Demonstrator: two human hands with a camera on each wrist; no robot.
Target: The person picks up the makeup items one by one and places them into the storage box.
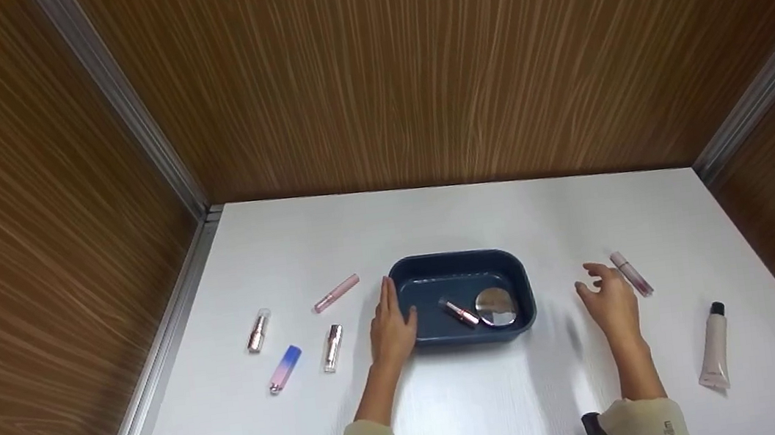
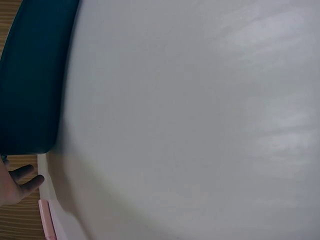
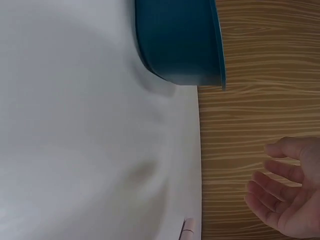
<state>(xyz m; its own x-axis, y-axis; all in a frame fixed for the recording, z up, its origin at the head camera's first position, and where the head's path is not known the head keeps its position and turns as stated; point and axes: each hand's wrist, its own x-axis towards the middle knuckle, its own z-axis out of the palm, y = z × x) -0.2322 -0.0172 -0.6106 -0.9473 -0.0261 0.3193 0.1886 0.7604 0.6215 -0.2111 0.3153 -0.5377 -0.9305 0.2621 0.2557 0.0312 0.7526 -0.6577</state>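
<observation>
A dark blue rectangular bin [image 1: 469,339] sits mid-table, holding a lipstick [image 1: 459,312] and a round mirrored compact [image 1: 495,307]. Along the bin's left side lies my left hand [image 1: 392,328], fingers straight and touching the rim, thumb over the inside. My right hand [image 1: 613,304] hovers right of the bin, fingers loosely bent with nothing between them. Just beyond it on the right is a lip gloss tube [image 1: 632,274] with a pale cap. The right wrist view shows the hand [image 3: 290,190] apart from the bin [image 3: 180,45].
Left of the bin lie a pink lip gloss [image 1: 336,293], two clear-ended lipsticks, one nearer [image 1: 333,348] and one farther left [image 1: 259,330], and a blue-and-pink lipstick [image 1: 285,369]. A squeeze tube [image 1: 714,347] with a black cap lies far right. Wood-grain panels [image 1: 415,81] enclose the white table.
</observation>
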